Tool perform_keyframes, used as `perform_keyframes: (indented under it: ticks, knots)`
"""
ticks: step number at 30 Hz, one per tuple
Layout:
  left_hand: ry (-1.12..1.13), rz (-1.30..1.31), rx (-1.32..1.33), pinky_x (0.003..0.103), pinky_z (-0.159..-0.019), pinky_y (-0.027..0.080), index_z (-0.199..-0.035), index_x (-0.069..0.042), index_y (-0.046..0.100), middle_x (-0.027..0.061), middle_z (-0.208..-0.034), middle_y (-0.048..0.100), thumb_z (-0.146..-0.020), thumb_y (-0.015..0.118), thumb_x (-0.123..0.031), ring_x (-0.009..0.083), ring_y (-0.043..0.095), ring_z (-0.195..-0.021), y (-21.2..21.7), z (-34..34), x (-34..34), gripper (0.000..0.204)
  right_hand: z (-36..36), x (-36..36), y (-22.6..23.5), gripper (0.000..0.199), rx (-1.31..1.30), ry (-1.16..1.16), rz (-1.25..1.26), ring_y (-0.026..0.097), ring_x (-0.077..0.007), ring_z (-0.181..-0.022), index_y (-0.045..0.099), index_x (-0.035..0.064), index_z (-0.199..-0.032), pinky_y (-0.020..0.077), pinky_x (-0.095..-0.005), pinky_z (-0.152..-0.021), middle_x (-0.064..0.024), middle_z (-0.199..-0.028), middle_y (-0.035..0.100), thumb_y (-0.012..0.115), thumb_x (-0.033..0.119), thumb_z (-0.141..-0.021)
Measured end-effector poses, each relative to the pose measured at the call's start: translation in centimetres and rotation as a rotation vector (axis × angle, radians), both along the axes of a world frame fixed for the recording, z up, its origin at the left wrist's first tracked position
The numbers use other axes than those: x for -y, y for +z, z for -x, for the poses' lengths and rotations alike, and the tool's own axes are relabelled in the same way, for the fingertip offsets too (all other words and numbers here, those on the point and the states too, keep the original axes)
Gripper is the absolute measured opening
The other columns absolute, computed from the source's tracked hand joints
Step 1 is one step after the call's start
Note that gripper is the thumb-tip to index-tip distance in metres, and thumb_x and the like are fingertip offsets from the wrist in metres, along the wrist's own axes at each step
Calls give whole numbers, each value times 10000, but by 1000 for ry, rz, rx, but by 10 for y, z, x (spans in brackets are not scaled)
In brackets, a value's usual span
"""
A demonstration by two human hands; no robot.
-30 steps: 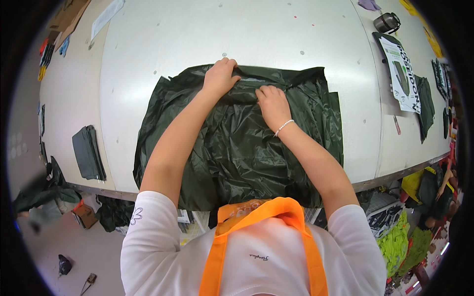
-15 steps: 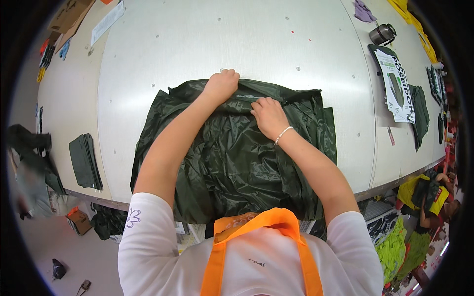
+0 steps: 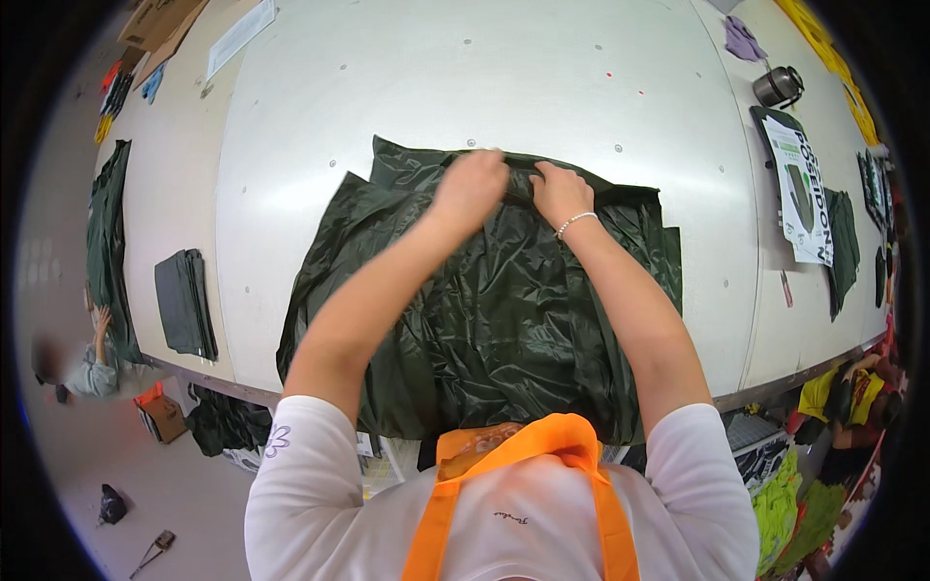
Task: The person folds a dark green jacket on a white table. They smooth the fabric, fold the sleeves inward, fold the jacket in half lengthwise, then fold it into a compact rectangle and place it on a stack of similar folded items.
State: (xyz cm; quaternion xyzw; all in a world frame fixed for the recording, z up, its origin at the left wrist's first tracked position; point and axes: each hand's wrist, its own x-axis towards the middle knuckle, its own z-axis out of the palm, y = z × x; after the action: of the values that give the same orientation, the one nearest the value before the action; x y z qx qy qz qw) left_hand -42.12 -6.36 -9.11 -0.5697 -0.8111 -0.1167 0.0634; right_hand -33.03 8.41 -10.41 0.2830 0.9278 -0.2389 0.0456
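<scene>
A dark green, glossy, crinkled garment (image 3: 504,320) lies spread in front of me, its near edge reaching my body. At its far edge, my left hand (image 3: 475,182) is closed on the fabric, slightly smeared by motion. Close by on the right, my right hand (image 3: 562,197), with a beaded bracelet at the wrist, pinches the same far edge. Between the two hands the cloth is bunched into a fold. The garment's far left corner juts out flat past my left forearm; its exact cut is hidden by creases.
On the left lies a folded dark green stack (image 3: 184,302); beyond it a person handles a long dark green garment (image 3: 108,242). At the right are a printed sheet (image 3: 796,189), a metal flask (image 3: 778,87), a purple cloth (image 3: 744,39) and a small cutter (image 3: 787,289).
My left hand has moved right along the garment's far edge, closer to my right hand. The far left corner now sticks out more. The person at left has shifted with a long garment.
</scene>
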Motion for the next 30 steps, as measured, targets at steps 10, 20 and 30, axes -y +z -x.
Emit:
perform_keyframes:
  ticks: [10,20,30]
  knots:
    - [80,73,69,478,-980,373,-1392,-95,351,329,-1234,438,-788,628,-413,434,447,-1140,-22,-74,-26,737,-30,-27,14,299,57,371,-407,637,-279,-820,548,88,-1167,500,-378,-747,-128,-912,644,513,192,-888]
    - [86,-20,206,475,-1009,311,-1257,23,466,239,-1208,461,-794,622,-397,366,418,-1143,-19,-94,-77,644,-69,-72,13,375,-318,249,-312,539,-278,-974,598,57,-1069,477,-384,-812,-89,-1006,537,664,-20,-708]
    - [208,44,233,572,-985,282,-1095,-73,608,193,-1208,442,-755,649,-399,334,392,-1157,-27,-97,-109,474,-78,-102,-11,213,-330,186,-201,526,-254,-945,577,74,-917,407,-382,-791,-60,-912,579,674,36,-730]
